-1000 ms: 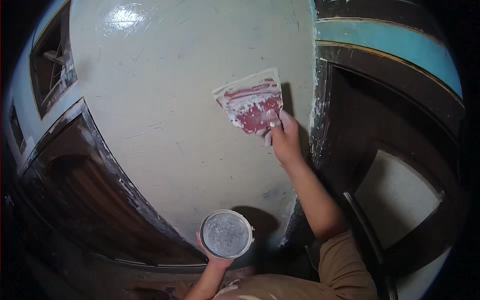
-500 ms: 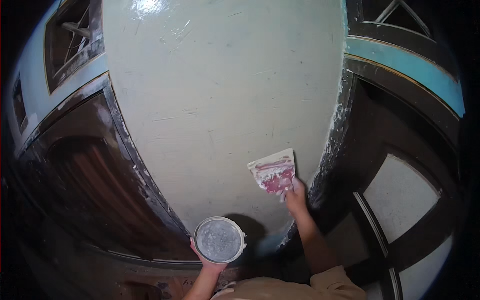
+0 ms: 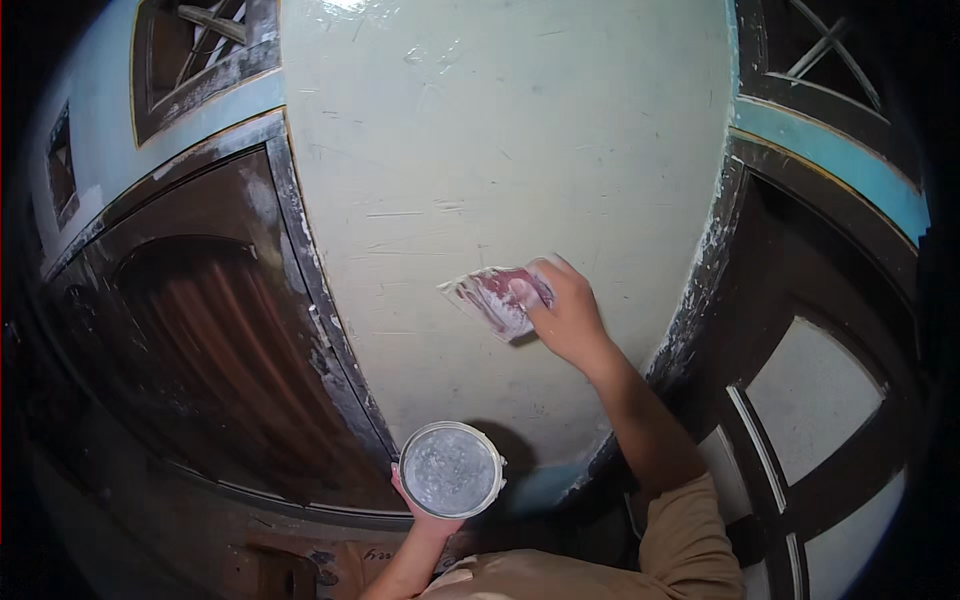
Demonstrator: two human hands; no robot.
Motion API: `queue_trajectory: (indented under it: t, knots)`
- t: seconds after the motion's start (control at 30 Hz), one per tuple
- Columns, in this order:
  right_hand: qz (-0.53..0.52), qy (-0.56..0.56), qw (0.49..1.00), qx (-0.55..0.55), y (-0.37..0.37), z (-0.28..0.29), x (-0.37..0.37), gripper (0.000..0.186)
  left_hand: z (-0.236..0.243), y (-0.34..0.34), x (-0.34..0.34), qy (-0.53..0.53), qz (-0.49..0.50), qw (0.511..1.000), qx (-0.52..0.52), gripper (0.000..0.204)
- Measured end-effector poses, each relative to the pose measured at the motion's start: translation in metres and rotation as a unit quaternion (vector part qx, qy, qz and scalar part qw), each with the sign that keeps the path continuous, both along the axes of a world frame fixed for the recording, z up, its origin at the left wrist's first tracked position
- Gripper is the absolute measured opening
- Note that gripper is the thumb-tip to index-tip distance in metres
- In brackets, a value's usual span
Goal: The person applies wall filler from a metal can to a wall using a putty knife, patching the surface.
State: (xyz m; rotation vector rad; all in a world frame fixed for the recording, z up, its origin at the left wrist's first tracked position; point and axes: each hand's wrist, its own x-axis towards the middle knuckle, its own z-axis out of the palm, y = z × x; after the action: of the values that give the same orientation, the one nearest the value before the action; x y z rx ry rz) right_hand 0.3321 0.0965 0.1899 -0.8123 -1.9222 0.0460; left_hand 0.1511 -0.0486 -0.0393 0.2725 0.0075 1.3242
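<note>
My right hand [image 3: 568,308] is closed round a red putty knife [image 3: 498,300] smeared with whitish filler. Its broad blade points left and lies against or just off the pale wall [image 3: 480,160]; I cannot tell which. Low in front of me, my left hand [image 3: 432,512] grips a round tin [image 3: 452,468] from below and from its left side. The tin's grey, speckled round face is turned up toward me, with white crust on its rim. Scratches and small dark marks show across the wall.
To the left stands a dark wooden door [image 3: 200,350] in a paint-spattered frame [image 3: 318,270]. A dark door with pale panels [image 3: 815,400] is on the right, its frame edge [image 3: 700,270] flaked with white. Low at left is a brown wooden stool-like thing [image 3: 285,572].
My right hand has moved up and left along the wall, turning the putty knife's blade leftward. The whole view has shifted a little, while my left hand still holds the tin.
</note>
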Motion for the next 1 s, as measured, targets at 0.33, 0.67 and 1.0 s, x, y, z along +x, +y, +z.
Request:
queue_trajectory:
  t: [0.33,0.67,1.0]
  knots:
    - [-0.145,-0.179,0.964,0.133,0.041,0.099,-0.041,0.019,-0.001,-0.001,-0.018,-0.002,0.013,1.000,0.012,0.105]
    - [0.007,-0.243,0.966,0.091,0.015,0.093,-0.071,0.023,-0.020,0.007,-0.034,-0.022,0.014,1.000,0.018,0.100]
    - [-0.113,-0.194,0.952,0.210,0.042,0.166,-0.089,0.021,-0.027,0.008,-0.034,-0.028,0.026,0.999,0.018,0.101]
